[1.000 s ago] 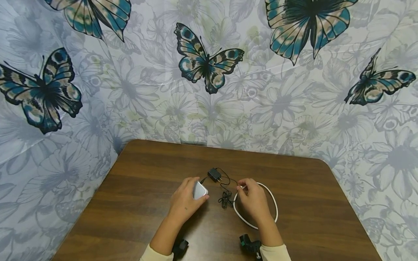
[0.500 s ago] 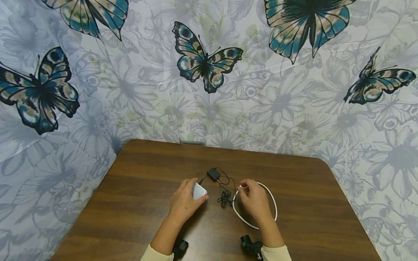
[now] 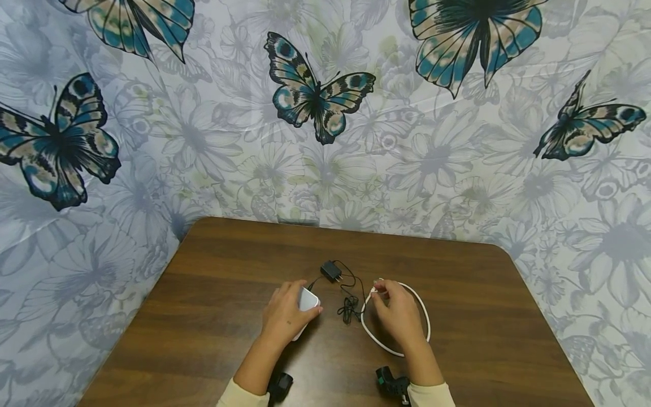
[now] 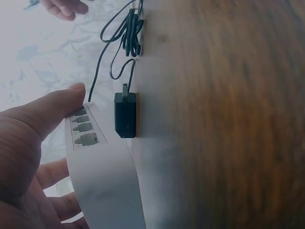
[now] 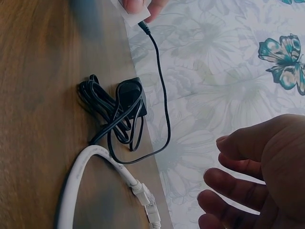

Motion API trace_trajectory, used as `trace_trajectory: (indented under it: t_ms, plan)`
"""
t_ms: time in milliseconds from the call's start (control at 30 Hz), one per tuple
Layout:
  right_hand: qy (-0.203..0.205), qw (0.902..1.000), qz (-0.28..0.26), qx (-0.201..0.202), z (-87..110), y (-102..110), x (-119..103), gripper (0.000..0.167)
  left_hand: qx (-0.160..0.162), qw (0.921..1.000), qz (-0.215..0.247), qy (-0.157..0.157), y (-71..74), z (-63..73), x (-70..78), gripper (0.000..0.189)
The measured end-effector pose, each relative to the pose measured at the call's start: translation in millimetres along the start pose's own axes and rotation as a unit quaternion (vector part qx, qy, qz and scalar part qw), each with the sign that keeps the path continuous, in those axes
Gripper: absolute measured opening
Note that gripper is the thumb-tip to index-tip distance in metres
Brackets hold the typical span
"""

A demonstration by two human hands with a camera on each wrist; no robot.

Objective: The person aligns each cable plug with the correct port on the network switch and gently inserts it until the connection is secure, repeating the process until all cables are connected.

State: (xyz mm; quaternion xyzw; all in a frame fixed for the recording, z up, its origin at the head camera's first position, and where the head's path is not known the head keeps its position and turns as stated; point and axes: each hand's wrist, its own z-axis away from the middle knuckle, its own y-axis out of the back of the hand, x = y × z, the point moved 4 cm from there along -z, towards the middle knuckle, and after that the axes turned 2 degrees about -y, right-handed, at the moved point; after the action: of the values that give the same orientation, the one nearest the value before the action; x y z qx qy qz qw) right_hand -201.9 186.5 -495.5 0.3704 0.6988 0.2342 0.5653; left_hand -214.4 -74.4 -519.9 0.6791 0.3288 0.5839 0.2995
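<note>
My left hand (image 3: 285,311) grips a white network switch (image 3: 308,299) between thumb and fingers, tilted over the table. A row of ports (image 4: 83,128) shows along its edge in the left wrist view, and a thin black power cord (image 5: 162,86) is plugged into it. My right hand (image 3: 396,311) hovers above a looped white Ethernet cable (image 3: 428,322). In the right wrist view its fingers (image 5: 233,186) are loosely bent with nothing between them, apart from the white connectors (image 5: 143,193) on the table.
A black power adapter (image 3: 330,271) lies on the brown table (image 3: 244,249) beyond the hands, prongs showing. Its bundled cord (image 3: 348,308) rests between them. Black wrist mounts (image 3: 391,381) sit near both sleeves. A butterfly-print cloth (image 3: 203,169) hangs behind the table.
The black cord that ran up to my right fingertips now lies apart from them. My left hand has tilted the switch slightly, so its lower corner shows under the palm.
</note>
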Motion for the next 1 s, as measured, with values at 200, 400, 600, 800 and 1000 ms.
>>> trace_trajectory:
  t_ms: [200, 400, 600, 800, 1000]
  plan:
    - [-0.006, 1.0, 0.003, -0.002, 0.1, 0.0, 1.6, 0.019, -0.006, 1.0, -0.006, 0.002, -2.8, -0.7, -2.6, 0.075]
    - [-0.014, 0.9999, 0.004, -0.004, 0.3, -0.1, 4.2, 0.02, -0.013, 0.9998, -0.011, 0.011, -4.5, -2.3, -4.6, 0.081]
    - [-0.011, 0.9999, 0.007, -0.006, 0.5, -1.9, 5.4, 0.021, -0.025, 0.9993, -0.019, 0.021, -5.0, -1.9, -6.5, 0.078]
    - [-0.014, 0.9998, 0.006, -0.013, 1.5, -4.2, 6.4, 0.022, -0.037, 0.9978, -0.04, 0.039, -8.2, -2.1, -8.9, 0.073]
    - [-0.006, 0.9999, 0.008, -0.006, 2.1, -3.5, 6.8, 0.021, -0.04, 0.9967, -0.062, 0.034, -11.1, -4.8, -9.1, 0.074]
